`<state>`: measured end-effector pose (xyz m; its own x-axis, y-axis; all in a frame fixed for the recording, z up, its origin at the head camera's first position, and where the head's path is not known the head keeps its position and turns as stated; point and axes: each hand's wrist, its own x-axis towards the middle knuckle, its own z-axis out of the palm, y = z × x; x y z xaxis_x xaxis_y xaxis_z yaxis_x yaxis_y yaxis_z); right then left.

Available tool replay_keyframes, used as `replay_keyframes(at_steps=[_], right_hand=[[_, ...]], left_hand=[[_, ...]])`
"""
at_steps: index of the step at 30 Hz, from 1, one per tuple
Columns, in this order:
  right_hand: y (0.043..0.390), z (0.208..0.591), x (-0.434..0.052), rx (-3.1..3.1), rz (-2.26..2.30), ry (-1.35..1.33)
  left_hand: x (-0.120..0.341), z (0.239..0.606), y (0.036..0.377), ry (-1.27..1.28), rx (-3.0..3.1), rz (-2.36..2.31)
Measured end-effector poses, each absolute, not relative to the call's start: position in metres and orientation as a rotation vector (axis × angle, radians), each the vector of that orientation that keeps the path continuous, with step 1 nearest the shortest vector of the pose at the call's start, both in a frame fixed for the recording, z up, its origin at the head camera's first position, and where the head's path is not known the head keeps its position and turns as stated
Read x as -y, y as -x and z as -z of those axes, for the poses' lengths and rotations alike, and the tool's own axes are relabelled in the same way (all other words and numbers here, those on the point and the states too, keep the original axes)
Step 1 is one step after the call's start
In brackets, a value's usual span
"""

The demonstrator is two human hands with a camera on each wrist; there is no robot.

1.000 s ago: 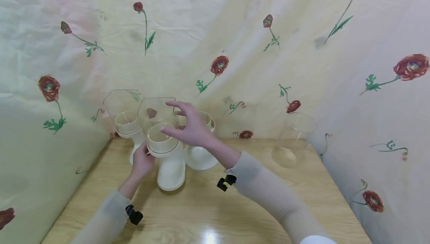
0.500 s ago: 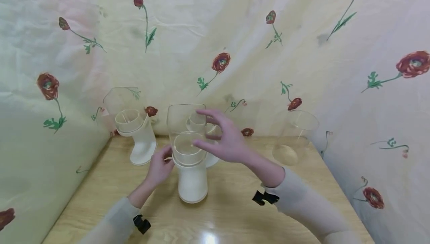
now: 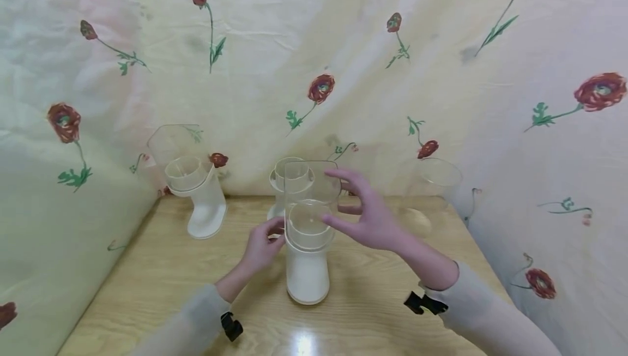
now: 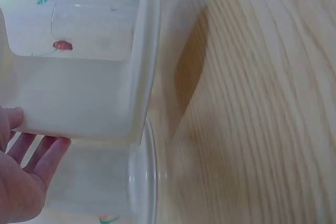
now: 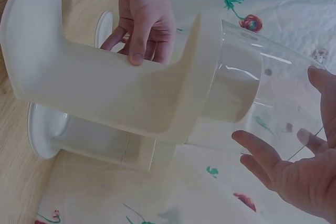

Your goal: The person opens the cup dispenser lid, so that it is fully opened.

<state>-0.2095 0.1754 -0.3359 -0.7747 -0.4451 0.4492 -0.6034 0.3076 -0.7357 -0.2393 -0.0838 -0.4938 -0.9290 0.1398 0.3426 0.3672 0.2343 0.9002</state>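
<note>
A white stand point(image 3: 307, 274) with a ring-shaped top carries a clear container point(image 3: 310, 184) in the middle of the head view. It looks like a dispenser, though its exact kind is unclear. My left hand point(image 3: 262, 244) grips the stand's stem from the left, thumb and fingers on either edge in the right wrist view. Around the clear container's right side curl the thumb and fingers of my right hand point(image 3: 373, 217). In the left wrist view the base point(image 4: 149, 61) appears raised off the table, its shadow lying apart.
Behind stands a second white stand point(image 3: 290, 173), partly hidden. A similar stand point(image 3: 206, 209) with a clear container point(image 3: 179, 140) is at the back left. Another clear container point(image 3: 432, 181) stands alone at the back right. Flowered cloth point(image 3: 275, 45) surrounds the wooden table point(image 3: 162, 279).
Both hands have carried the stand with its clear container rightward and nearer, from beside the back-left stand to the middle. The other stands and the lone clear container have stayed put.
</note>
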Motion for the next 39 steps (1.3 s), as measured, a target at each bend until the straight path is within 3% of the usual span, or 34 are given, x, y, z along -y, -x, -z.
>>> replay_keyframes(at_steps=[11, 39], right_hand=[[0.196, 0.341, -0.209, 2.390, -1.372, -0.963], [0.188, 0.360, -0.216, 2.399, -1.316, -0.935]], left_hand=[[0.050, 0.497, 0.238, 0.552, 2.298, 1.862], [0.041, 0.506, 0.239, 0.590, 2.345, 1.907]])
